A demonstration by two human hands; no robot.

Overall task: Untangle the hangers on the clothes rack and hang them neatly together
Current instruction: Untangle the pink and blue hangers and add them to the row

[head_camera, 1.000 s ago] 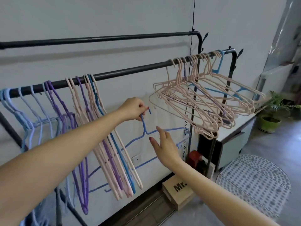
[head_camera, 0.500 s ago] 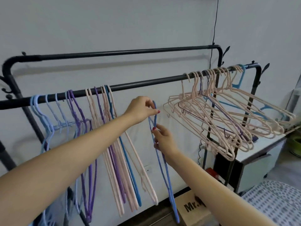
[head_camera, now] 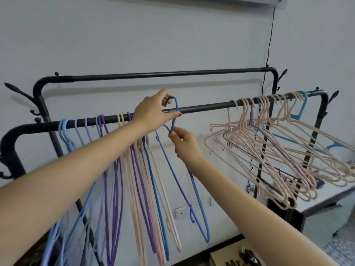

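Observation:
A black clothes rack has a front rail (head_camera: 207,106) and a higher back rail (head_camera: 165,74). My left hand (head_camera: 152,113) pinches the hook of a blue hanger (head_camera: 197,200) right at the front rail, the hook arching over the bar. My right hand (head_camera: 183,144) pinches the same hanger's neck just below the hook. To the left, a neat hanging row of light blue, purple, pink and blue hangers (head_camera: 134,189). At the rail's right end, a tangled bunch of pink hangers (head_camera: 272,156) with a few blue and purple ones splays out sideways.
A white wall lies close behind the rack, with a socket (head_camera: 181,212) low down. A cardboard box (head_camera: 230,257) sits on the floor below my right arm. A white cabinet (head_camera: 326,200) stands at the right under the tangled bunch. A black cable (head_camera: 269,45) hangs down the wall.
Both hands lifted the blue hanger from below the rail up to it; the hook now arches over the bar. The view has tilted upward and shifted left.

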